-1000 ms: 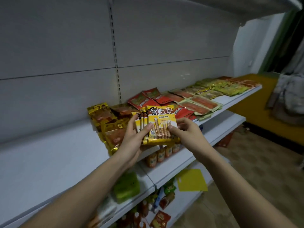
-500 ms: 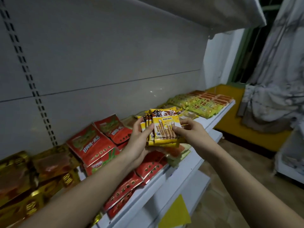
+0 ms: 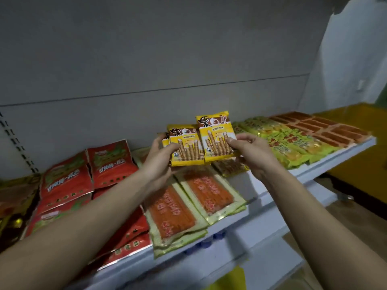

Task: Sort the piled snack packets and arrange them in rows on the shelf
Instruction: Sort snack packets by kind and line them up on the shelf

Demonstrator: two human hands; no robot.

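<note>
Yellow wafer-roll packets fill the centre of the frame, held in the air above the white shelf and touching nothing on it. The left hand grips a small stack of them, thumb across the front packet and fingers curled behind; at least one more packet edge shows behind the front one, though how many the stack holds I cannot tell. The right hand pinches a single wafer-roll packet by its right edge, thumb on the face and fingers behind, its left edge overlapping the stack.

Directly below lie two orange-and-green flat packets side by side, with a small dark-and-yellow packet just behind them. Red pouches sit at lower left, green-yellow packets run toward the right, and brown-red flat packs lie at the far right.

The main risk, as I judge it, is the stack itself: glossy film held by one thumb could fan out and slip, dropping packets onto the orange ones or off the front lip of the shelf. The single packet, pinched at one edge only, may twist or sag. No bare spot shows directly under the hands, so setting the packets down here would probably mix kinds or nudge the rows already laid.
</note>
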